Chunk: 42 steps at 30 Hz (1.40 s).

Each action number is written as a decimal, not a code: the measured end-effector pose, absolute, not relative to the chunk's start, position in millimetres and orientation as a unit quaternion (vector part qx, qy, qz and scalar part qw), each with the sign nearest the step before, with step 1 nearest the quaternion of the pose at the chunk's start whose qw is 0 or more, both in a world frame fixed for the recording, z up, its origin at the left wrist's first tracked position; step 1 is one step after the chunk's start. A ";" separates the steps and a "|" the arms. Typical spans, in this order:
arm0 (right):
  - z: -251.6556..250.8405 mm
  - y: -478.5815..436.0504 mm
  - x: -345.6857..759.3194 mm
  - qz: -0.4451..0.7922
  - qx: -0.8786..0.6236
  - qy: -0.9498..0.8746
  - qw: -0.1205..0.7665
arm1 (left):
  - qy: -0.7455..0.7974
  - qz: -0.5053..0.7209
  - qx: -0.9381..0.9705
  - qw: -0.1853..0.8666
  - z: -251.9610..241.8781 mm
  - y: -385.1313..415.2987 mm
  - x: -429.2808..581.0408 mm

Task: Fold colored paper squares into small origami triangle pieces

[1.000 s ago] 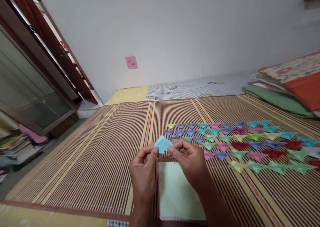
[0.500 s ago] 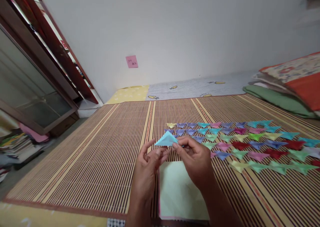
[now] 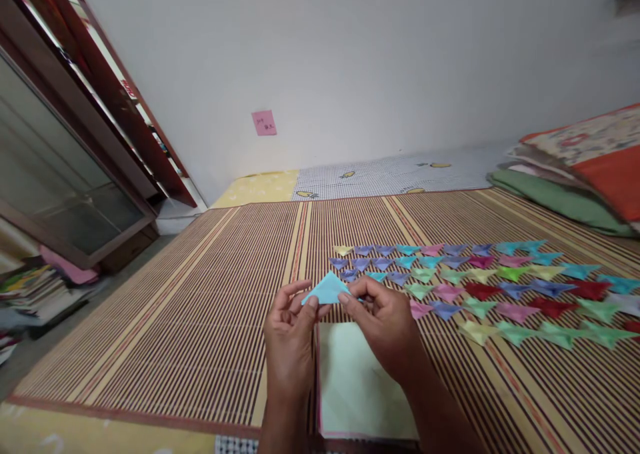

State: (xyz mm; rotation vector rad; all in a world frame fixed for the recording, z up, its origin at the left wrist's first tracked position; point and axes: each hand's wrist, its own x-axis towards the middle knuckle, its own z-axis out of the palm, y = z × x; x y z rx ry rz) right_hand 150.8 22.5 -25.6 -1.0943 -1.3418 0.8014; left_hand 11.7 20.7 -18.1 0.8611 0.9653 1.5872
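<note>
A small light-blue sheet of paper (image 3: 329, 289), folded into a triangle with its point up, is held between my two hands above the mat. My left hand (image 3: 293, 324) pinches its left corner, thumb in front and fingers behind. At the right corner, my right hand (image 3: 383, 317) grips it between thumb and index finger. Beneath the hands lies a pale green square sheet or pad (image 3: 363, 387) with a pink edge, partly covered by my right wrist.
Rows of small folded paper shapes (image 3: 480, 291) in several colours lie on the striped mat (image 3: 200, 307) to the right. Cushions and folded cloth (image 3: 575, 194) are stacked at the far right. A pink note (image 3: 264, 123) is on the wall. Books (image 3: 35, 291) sit at the left.
The blue paper has come slightly down and left, its front now facing me more. My left thumb and fingers have closed on its left corner; my right hand still holds the other.
</note>
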 end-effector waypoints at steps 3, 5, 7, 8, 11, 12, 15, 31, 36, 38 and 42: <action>-25.1 23.1 151.5 0.352 -0.459 -0.564 0.589 | 0.398 0.660 0.377 0.514 -16.6 19.3 13.2; -25.4 23.6 152.0 0.368 -0.447 -0.558 0.594 | 0.397 0.657 0.389 0.509 -15.9 18.8 13.4; -25.9 23.8 152.5 0.381 -0.434 -0.556 0.598 | 0.402 0.650 0.393 0.512 -15.8 18.8 13.2; -26.1 23.8 152.7 0.384 -0.427 -0.556 0.601 | 0.405 0.646 0.392 0.515 -16.1 19.0 13.0; -26.0 23.1 153.1 0.374 -0.424 -0.562 0.603 | 0.408 0.649 0.379 0.519 -18.0 19.8 12.9; -25.6 22.7 153.2 0.367 -0.428 -0.565 0.602 | 0.407 0.654 0.373 0.518 -19.0 20.1 13.0; -23.8 21.5 152.7 0.351 -0.446 -0.573 0.592 | 0.403 0.668 0.359 0.512 -22.0 20.6 13.8; -17.8 17.4 152.4 0.298 -0.501 -0.582 0.568 | 0.406 0.691 0.365 0.474 -27.8 18.0 21.3; -15.1 17.7 152.3 0.281 -0.500 -0.592 0.566 | 0.418 0.685 0.371 0.467 -27.6 16.4 21.7; -14.7 17.7 151.8 0.271 -0.499 -0.595 0.569 | 0.421 0.683 0.372 0.467 -26.7 15.9 22.0; -18.6 19.0 150.1 0.265 -0.505 -0.583 0.579 | 0.421 0.684 0.374 0.464 -25.3 15.3 23.2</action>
